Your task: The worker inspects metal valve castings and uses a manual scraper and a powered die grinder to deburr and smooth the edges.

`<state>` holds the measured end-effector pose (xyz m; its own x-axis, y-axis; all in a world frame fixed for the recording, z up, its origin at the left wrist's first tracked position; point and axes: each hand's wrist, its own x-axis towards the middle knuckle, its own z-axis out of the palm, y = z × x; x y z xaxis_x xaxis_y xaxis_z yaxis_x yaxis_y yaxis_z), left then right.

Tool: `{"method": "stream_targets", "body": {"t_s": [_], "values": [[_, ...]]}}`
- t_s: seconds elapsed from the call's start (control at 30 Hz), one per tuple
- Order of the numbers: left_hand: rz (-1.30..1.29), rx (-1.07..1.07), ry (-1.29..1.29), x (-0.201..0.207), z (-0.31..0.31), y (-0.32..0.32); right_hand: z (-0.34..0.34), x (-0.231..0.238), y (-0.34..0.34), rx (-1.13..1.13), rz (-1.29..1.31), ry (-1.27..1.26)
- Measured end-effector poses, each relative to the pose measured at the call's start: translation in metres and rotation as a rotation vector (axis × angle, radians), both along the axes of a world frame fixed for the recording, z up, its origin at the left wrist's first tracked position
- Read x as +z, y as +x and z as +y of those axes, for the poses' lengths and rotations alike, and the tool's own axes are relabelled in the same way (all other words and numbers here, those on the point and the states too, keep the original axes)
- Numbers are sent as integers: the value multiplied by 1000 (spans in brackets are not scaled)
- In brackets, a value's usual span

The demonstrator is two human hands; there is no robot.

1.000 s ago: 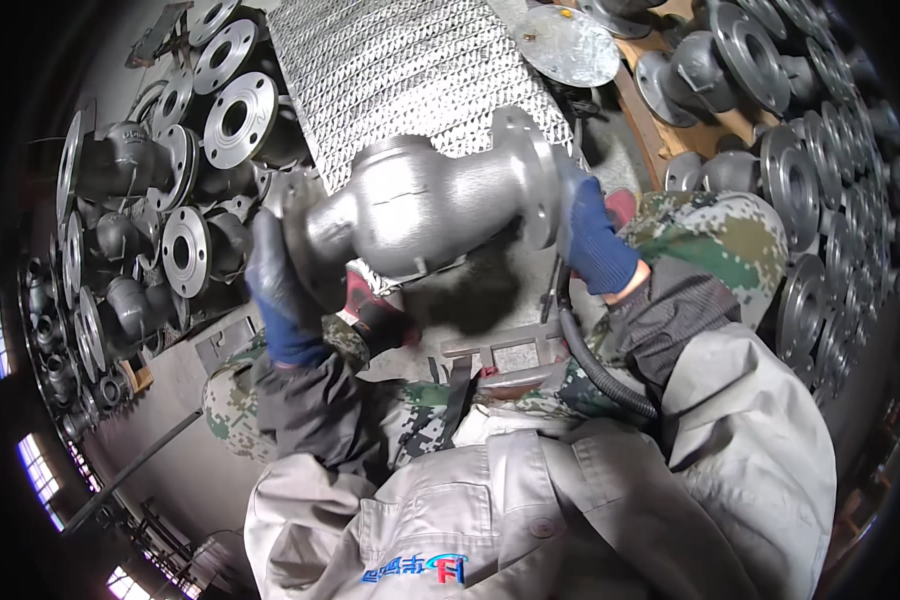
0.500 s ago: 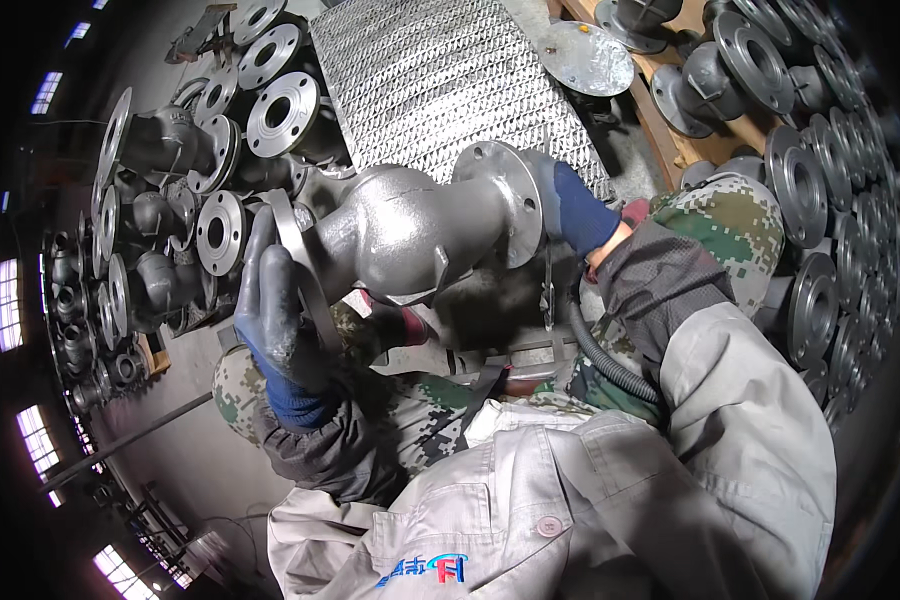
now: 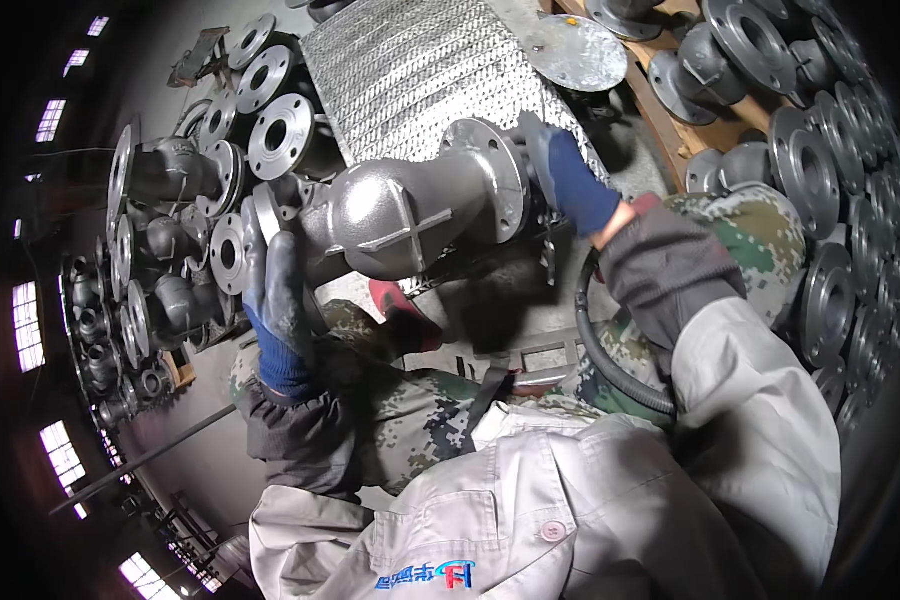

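Gripping one grey valve body [image 3: 410,215] by its two flanges: left hand [image 3: 275,310] and right hand [image 3: 570,180] both clamped on.

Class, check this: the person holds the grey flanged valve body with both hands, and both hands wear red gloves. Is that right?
Not quite. The head view shows the left hand and the right hand in blue gloves, not red. Both do hold the grey flanged valve body.

grey floor [image 3: 185,450], flanged valve castings [image 3: 200,180] lying on it, textured metal plate [image 3: 410,70]
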<state>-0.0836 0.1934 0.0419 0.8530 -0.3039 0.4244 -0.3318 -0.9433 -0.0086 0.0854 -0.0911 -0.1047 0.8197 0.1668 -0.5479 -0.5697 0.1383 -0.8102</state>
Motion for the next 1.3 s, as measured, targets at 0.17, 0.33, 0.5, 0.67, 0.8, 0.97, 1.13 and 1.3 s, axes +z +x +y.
{"method": "stream_targets", "body": {"t_s": [0.17, 0.33, 0.5, 0.67, 0.8, 0.97, 1.13, 1.3], "values": [[-93, -71, -370, -22, 13, -16, 20, -24, -65, 12, -347, -250], [229, 205, -1719, -24, -11, -9, 12, 4, -68, 122, -525, -434], [314, 319, -1615, -2, -24, -13, 15, 11, -67, 128, -549, -405], [-8, 41, -460, -19, 1, -21, 12, 5, -64, 108, -427, -400], [-29, -25, -569, -4, -12, -13, 9, -3, -65, 68, -388, -337], [252, 326, -1475, 5, -17, -9, 6, 0, -47, 46, -389, -385], [-30, 17, -618, -3, -3, -2, 6, -9, -21, 52, -340, -435], [229, 62, -1228, 27, -47, 20, -1, -13, 3, 48, -362, -386]]}}
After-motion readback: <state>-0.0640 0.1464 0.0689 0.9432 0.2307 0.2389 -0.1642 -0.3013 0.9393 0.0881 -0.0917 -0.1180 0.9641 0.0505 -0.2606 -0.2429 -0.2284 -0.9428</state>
